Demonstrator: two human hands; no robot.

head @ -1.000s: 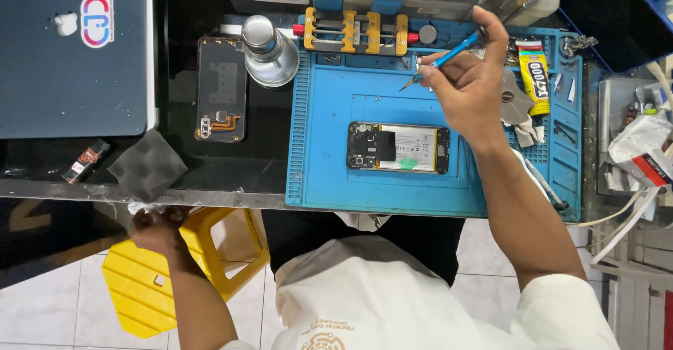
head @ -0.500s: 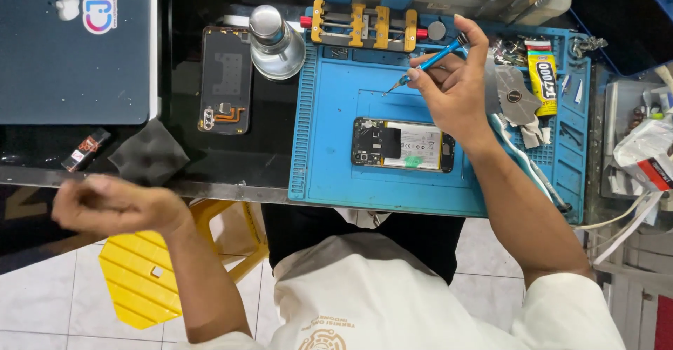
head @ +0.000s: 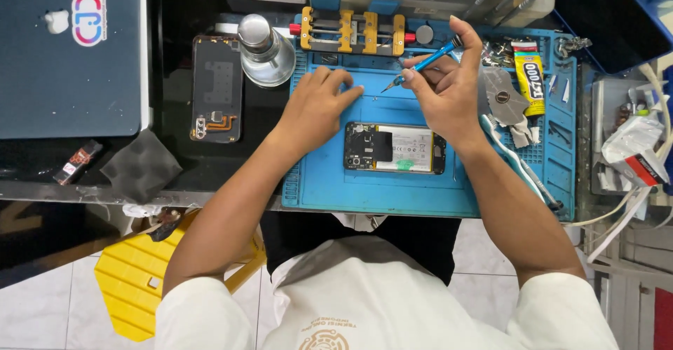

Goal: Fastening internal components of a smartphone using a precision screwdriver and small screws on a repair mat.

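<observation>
An opened phone [head: 395, 148], its back cover off and its battery and boards showing, lies flat near the middle of a blue repair mat [head: 329, 182] on the worktop [head: 175, 160]. Just above it, the right hand [head: 443, 87] pinches a thin blue screwdriver [head: 429, 61] between thumb and fingers, tip pointing down and left toward the mat, close to the left hand's fingertips. The left hand [head: 319, 108] rests on the mat just above the phone's left end, fingers loosely spread and curled, holding nothing. Beyond the hands, a yellow and red clamp fixture [head: 350, 31] sits at the mat's far edge. To the left, off the mat, stand a glass bottle [head: 265, 54] and the phone's detached back cover [head: 216, 89], with a closed laptop [head: 70, 55] further left. A glue tube [head: 530, 73] lies on the mat's right side.
</observation>
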